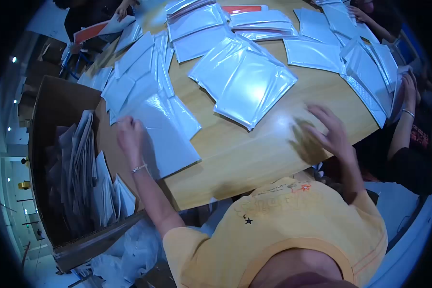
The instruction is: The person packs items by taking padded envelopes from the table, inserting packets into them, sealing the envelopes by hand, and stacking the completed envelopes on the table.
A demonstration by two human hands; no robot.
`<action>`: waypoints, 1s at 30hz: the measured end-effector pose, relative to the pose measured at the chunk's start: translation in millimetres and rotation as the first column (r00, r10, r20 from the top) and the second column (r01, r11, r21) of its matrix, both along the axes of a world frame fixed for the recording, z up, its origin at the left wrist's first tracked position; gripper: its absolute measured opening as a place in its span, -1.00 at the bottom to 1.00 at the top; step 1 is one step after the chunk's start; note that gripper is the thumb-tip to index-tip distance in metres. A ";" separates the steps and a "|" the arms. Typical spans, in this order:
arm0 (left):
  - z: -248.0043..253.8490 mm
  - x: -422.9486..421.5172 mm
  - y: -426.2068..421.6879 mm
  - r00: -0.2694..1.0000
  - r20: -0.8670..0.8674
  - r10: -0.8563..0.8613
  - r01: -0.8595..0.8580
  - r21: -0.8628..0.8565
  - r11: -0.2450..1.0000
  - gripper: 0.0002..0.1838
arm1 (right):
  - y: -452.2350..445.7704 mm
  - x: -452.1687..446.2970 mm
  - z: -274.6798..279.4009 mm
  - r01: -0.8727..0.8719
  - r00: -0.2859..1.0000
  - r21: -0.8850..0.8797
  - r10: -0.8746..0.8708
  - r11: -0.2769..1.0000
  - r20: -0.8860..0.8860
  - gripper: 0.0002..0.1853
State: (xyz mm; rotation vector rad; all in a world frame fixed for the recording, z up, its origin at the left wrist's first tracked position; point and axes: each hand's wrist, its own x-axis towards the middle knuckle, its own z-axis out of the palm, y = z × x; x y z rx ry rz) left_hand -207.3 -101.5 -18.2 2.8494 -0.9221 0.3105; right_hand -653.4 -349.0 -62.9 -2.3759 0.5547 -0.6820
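My left hand is closed at the left edge of a flat white packet, which lies tilted over other packets at the table's left side. The fingertips are partly hidden, and a thin band circles the wrist. My right hand, slightly blurred, is held over the right front of the wooden table with its fingers apart and nothing in them. Between the hands, farther back, lies a fanned stack of shiny plastic-wrapped white packets.
A large cardboard box with several flat packets upright inside stands left of the table. More packet stacks cover the far side. Co-workers' hands are at the right edge and far left. Clear plastic bags lie below.
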 end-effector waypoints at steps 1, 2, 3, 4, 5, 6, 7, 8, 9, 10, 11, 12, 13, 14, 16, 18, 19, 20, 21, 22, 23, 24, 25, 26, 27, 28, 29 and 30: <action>13.5 -14.4 5.3 0.999 -0.021 -0.043 0.038 -0.196 0.980 -0.90 | -1.2 42.5 2.3 -0.022 1.000 -0.119 0.021 0.993 -0.005 -0.37; 23.2 -27.6 12.0 0.996 -0.030 -0.084 0.065 -0.388 0.919 -0.90 | -6.9 80.1 -16.3 -0.021 1.000 -0.313 0.021 0.949 -0.005 -0.24; 30.2 -41.9 18.8 0.997 -0.033 -0.068 0.051 -0.380 0.924 -0.90 | -3.8 116.6 -23.1 -0.027 0.997 -0.342 0.001 0.939 -0.075 -0.24; 36.8 -57.4 25.1 0.993 -0.006 -0.121 0.106 -0.439 0.892 -0.88 | 4.1 145.2 -27.5 -0.038 0.990 -0.369 -0.016 0.929 -0.142 -0.24; 42.8 -71.8 30.8 0.985 0.028 -0.173 0.164 -0.492 0.855 -0.86 | 14.7 162.7 -33.9 -0.053 0.990 -0.357 0.003 0.932 -0.141 -0.24; 47.3 -83.7 36.1 0.972 0.066 -0.224 0.224 -0.538 0.813 -0.83 | 25.9 177.1 -40.2 -0.012 0.980 -0.428 -0.075 0.904 -0.187 -0.30; 49.1 -91.8 39.7 0.955 0.104 -0.277 0.285 -0.580 0.763 -0.81 | 32.4 182.8 -42.6 0.005 0.971 -0.459 -0.114 0.888 -0.209 -0.33; 46.9 -96.3 42.2 0.957 0.101 -0.274 0.281 -0.572 0.771 -0.81 | 38.8 188.6 -45.2 0.021 0.961 -0.490 -0.152 0.871 -0.230 -0.35; 41.2 -99.8 43.6 0.955 0.045 -0.294 0.259 -0.610 0.749 -0.80 | 42.2 189.5 -47.1 0.007 0.972 -0.512 -0.126 0.859 -0.197 -0.41; 33.5 -104.3 44.3 0.948 -0.014 -0.317 0.233 -0.649 0.724 -0.78 | 44.6 186.8 -49.1 -0.005 0.980 -0.536 -0.101 0.844 -0.169 -0.46; 26.1 -109.8 44.4 0.936 -0.076 -0.344 0.202 -0.686 0.699 -0.77 | 47.3 181.5 -51.2 -0.017 0.986 -0.560 -0.078 0.829 -0.146 -0.52; 20.2 -115.1 43.0 0.918 -0.132 -0.375 0.169 -0.723 0.670 -0.75 | 49.0 175.8 -52.4 -0.025 0.991 -0.587 -0.057 0.809 -0.121 -0.57; 16.8 -119.5 38.6 0.914 -0.137 -0.383 0.168 -0.729 0.663 -0.75 | 48.3 171.5 -51.0 -0.024 0.990 -0.592 -0.065 0.805 -0.129 -0.57; 15.0 -123.1 32.4 0.892 -0.166 -0.422 0.168 -0.744 0.647 -0.75 | 46.7 167.9 -47.7 -0.058 0.986 -0.542 -0.036 0.838 -0.162 -0.58; 13.3 -129.8 23.9 0.844 -0.219 -0.490 0.160 -0.769 0.619 -0.75 | 46.9 161.1 -40.2 -0.129 0.975 -0.429 0.035 0.894 -0.221 -0.58; 9.5 -133.4 21.7 0.823 -0.240 -0.515 0.145 -0.787 0.600 -0.75 | 41.3 157.8 -36.9 -0.165 0.975 -0.438 0.079 0.884 -0.209 -0.58; 6.6 -134.3 22.1 0.819 -0.241 -0.520 0.158 -0.777 0.609 -0.75 | 34.8 156.6 -35.6 -0.159 0.982 -0.503 0.083 0.849 -0.171 -0.58; 3.4 -134.9 22.1 0.815 -0.242 -0.526 0.172 -0.767 0.618 -0.75 | 29.5 155.6 -31.9 -0.166 0.981 -0.508 0.089 0.845 -0.173 -0.58; 0.5 -135.6 21.8 0.812 -0.243 -0.531 0.186 -0.755 0.628 -0.75 | 24.4 154.6 -22.4 -0.102 0.995 -0.540 0.096 0.835 -0.039 -0.57; -1.3 -136.4 22.1 0.808 -0.246 -0.535 0.198 -0.742 0.641 -0.75 | 18.4 153.6 -11.4 -0.036 0.990 -0.560 0.107 0.828 0.095 -0.56; -2.0 -137.9 21.3 0.814 -0.247 -0.527 0.191 -0.742 0.642 -0.75 | 1.5 154.4 1.8 0.028 0.972 -0.561 0.109 0.827 0.209 -0.56; -1.7 -139.8 19.2 0.801 -0.245 -0.547 0.204 -0.747 0.633 -0.75 | -22.3 148.6 12.3 0.070 0.979 -0.599 0.061 0.798 0.195 -0.59; -1.0 -141.6 15.9 0.786 -0.242 -0.568 0.218 -0.751 0.623 -0.75 | -37.2 139.8 37.3 0.137 0.967 -0.439 -0.024 0.888 0.253 -0.64; -0.1 -143.0 11.9 0.771 -0.239 -0.591 0.235 -0.755 0.612 -0.75 | -48.3 135.3 62.6 0.201 0.948 -0.261 -0.121 0.944 0.294 -0.69; 0.6 -144.0 6.2 0.754 -0.232 -0.614 0.253 -0.760 0.599 -0.75 | -59.3 140.9 76.2 0.027 0.702 -0.071 0.031 0.997 0.711 -0.77; 0.1 -144.8 -1.7 0.731 -0.224 -0.645 0.286 -0.758 0.587 -0.75 | -65.7 139.0 93.5 0.034 0.619 0.080 -0.084 0.996 0.781 -0.85; 0.1 -146.3 -8.6 0.703 -0.217 -0.678 0.318 -0.756 0.572 -0.74 | -69.1 137.4 104.9 0.027 0.530 0.230 -0.209 0.973 0.822 -0.92; 1.1 -149.8 -15.1 0.703 -0.213 -0.679 0.318 -0.760 0.567 -0.74 | -66.7 140.9 108.3 0.028 0.531 0.223 -0.204 0.974 0.823 -0.92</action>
